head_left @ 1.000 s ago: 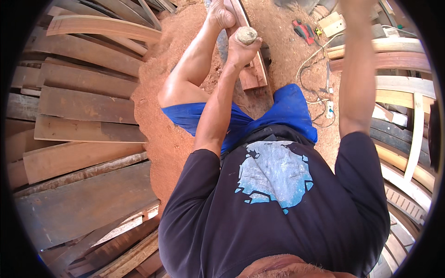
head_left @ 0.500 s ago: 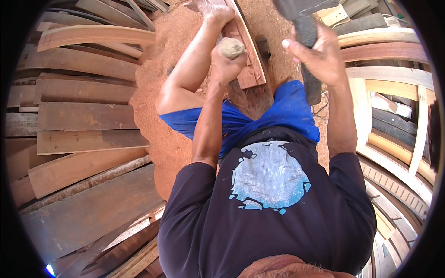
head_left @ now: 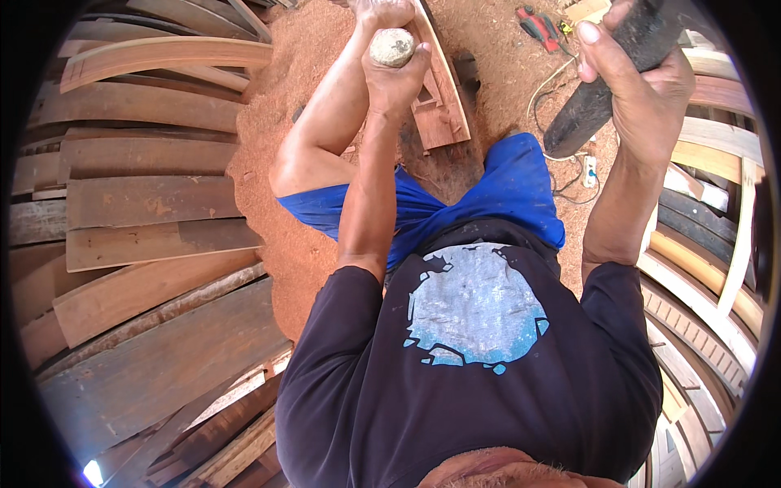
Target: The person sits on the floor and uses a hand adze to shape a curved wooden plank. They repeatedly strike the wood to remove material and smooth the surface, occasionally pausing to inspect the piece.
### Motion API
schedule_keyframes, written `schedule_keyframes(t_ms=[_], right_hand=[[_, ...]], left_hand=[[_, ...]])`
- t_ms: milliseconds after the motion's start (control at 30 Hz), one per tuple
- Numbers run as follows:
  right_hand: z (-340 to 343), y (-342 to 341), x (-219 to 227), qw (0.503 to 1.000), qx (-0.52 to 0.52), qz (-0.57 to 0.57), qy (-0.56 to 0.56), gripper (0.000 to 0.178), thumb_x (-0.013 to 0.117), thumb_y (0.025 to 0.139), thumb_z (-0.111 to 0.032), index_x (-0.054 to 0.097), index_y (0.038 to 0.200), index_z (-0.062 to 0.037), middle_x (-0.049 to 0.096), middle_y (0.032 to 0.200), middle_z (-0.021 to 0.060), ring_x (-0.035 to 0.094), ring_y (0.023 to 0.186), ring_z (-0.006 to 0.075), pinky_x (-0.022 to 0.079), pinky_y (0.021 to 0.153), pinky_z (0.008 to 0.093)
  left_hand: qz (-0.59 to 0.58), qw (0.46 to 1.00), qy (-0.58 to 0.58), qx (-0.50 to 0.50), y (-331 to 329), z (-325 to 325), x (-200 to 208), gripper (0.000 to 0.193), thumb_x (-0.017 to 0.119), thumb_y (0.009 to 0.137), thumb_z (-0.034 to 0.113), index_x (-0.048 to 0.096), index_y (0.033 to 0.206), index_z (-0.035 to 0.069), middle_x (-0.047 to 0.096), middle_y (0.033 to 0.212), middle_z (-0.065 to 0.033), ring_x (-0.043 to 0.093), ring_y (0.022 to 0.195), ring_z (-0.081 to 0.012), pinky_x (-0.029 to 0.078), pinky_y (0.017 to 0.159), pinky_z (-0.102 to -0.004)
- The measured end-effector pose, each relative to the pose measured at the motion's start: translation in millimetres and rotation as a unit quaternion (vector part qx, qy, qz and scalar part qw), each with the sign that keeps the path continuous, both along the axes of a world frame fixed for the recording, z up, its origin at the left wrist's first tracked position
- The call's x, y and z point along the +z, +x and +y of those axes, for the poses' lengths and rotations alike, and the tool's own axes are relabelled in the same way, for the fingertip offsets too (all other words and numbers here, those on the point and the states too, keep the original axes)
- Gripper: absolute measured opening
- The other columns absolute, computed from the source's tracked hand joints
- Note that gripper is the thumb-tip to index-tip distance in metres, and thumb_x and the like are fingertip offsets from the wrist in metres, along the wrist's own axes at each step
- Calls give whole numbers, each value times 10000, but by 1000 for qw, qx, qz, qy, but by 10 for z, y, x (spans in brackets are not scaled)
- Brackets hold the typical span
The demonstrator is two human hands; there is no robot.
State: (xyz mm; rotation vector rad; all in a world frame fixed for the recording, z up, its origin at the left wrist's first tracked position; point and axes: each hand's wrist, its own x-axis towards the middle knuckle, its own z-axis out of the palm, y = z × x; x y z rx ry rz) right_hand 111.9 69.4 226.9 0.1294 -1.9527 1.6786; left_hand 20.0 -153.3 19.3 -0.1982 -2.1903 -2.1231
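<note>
My left hand (head_left: 394,91) is wrapped round a chisel (head_left: 392,48). Only the round, worn butt of its wooden handle shows; the blade is hidden below my fist. Under it lies a reddish wooden board (head_left: 447,128) with a rectangular recess cut into its face. My bare left foot (head_left: 381,11) is beside the board's far part. Raised at the upper right, my right hand (head_left: 652,110) grips a dark mallet (head_left: 579,120) by its thick handle. The mallet's head is partly cut off by the picture's upper rim.
Sawdust (head_left: 281,130) covers the ground. Stacked planks (head_left: 154,202) line the left side; wooden frames (head_left: 739,236) and curved pieces stand at the right. A red power tool (head_left: 538,28) lies at the far right, with a cable and a white socket strip (head_left: 590,171) nearer.
My right hand has swung the mallet outward to the right and tilted it. My left hand has shifted slightly up and left with the chisel. The red tool and cable have come into view.
</note>
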Motion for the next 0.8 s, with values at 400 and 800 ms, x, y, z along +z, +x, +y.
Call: schedule_keyframes(t_ms=[400,800], right_hand=[[-64,62,59,999,-23,42,8,218,799,825,-68,592,873,-21,628,656,34,614,522,104,489,490,234],[-163,-23,-232,965,-126,-11,229,311,772,909,-301,646,830,-28,648,702,21,601,611,134,518,580,343]], left_hand=[[7,1000,4,-15,-51,-21,-176,147,795,861,73,655,891,39,659,782,29,611,703,-71,525,649,-259],[91,993,-59,-52,348,52,8,254,838,841,152,631,913,24,684,801,-42,631,749,-92,545,682,-290]])
